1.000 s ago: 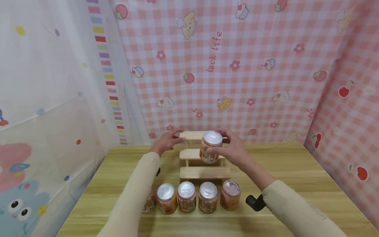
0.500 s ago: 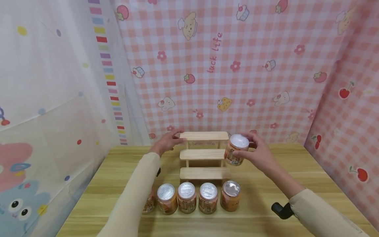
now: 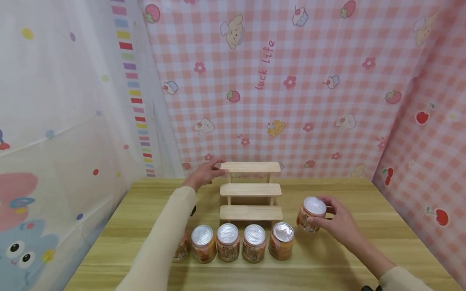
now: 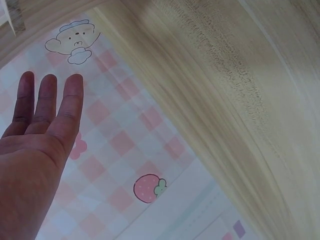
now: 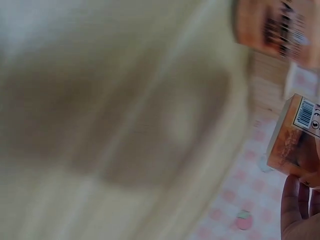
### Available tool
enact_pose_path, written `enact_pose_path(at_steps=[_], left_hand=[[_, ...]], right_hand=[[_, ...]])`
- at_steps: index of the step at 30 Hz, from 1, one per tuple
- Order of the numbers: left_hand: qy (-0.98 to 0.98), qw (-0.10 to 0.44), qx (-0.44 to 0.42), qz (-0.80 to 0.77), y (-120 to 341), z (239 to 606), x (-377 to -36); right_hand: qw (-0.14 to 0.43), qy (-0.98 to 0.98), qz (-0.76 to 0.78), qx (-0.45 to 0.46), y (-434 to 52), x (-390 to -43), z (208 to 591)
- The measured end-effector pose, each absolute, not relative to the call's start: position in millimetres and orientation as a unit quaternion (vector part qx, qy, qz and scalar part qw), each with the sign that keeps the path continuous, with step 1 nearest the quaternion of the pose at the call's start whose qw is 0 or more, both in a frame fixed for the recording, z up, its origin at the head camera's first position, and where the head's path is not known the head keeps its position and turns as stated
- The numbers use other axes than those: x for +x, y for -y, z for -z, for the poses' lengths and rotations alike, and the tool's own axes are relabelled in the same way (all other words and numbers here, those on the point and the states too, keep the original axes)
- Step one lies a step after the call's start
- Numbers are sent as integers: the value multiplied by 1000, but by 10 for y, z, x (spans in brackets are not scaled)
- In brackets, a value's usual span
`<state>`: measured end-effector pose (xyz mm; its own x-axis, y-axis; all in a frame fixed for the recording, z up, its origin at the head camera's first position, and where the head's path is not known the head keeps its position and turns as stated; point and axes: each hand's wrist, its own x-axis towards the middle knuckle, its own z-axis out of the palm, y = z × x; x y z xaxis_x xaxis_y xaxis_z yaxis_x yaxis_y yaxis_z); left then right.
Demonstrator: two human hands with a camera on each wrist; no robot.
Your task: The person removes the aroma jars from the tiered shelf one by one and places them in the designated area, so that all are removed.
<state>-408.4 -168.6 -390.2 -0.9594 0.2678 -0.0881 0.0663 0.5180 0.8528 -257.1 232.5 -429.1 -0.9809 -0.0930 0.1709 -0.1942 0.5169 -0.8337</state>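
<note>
Gripping a small can [image 3: 310, 215] in the right hand [image 3: 336, 223], fingers curled round its side, low over the table [image 3: 349, 194] to the right of the wooden rack [image 3: 250, 190]. Orange label, silver foil lid, tilted a little toward the left; bottom hidden, so cannot tell whether touching the table or just above it. Just beside the row of cans [image 3: 240, 242] lined up in front of the rack, nearest the rightmost one [image 3: 281, 240], slightly apart from it. Fifth can at the left end of the row half hidden behind the left sleeve [image 3: 164, 238].

Stretched forward on the other side, left hand [image 3: 204, 173] with straight, relaxed fingers, tips at the left end of the rack's top step, grasping nothing. Seen from the left wrist: three fingers [image 4: 50, 105] extended side by side, wood grain close by.

Seen from the right wrist, blurred: can's label [image 5: 295, 135] with a barcode, other print too smeared to read. Written on the pink checked backdrop [image 3: 327, 81]: "luck Life" [image 3: 264, 64], running upward.
</note>
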Motion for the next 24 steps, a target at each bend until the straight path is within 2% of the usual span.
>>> enact_pose_path(at_steps=[16, 24], left_hand=[[-865, 108, 97, -481, 1649, 3925, -4116], [-884, 87, 121, -444, 1701, 3833, -4027]], right_hand=[[49, 851, -516, 91, -2328, -2306, 4832], [47, 869, -481, 104, -2337, -2360, 4696]])
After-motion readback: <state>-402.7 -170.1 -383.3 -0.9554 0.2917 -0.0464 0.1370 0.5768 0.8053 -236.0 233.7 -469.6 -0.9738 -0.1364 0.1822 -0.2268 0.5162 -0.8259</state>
